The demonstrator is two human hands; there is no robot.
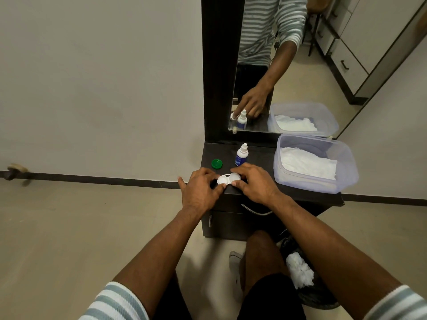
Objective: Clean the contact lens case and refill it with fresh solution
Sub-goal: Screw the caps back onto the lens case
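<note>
On dark cabinet [265,155]: left hand [201,190] and right hand [256,183] both pinching white lens case [228,178]; tissue-filled tub [346,162] beside.

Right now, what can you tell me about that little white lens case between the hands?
The lens case is white, apparently plastic, with two round wells joined by a short bridge. Both wells show without caps; a green cap lies apart behind it. It lies flat near the front edge of the dark cabinet top. The left hand and the right hand touch its two ends with their fingertips.
</note>
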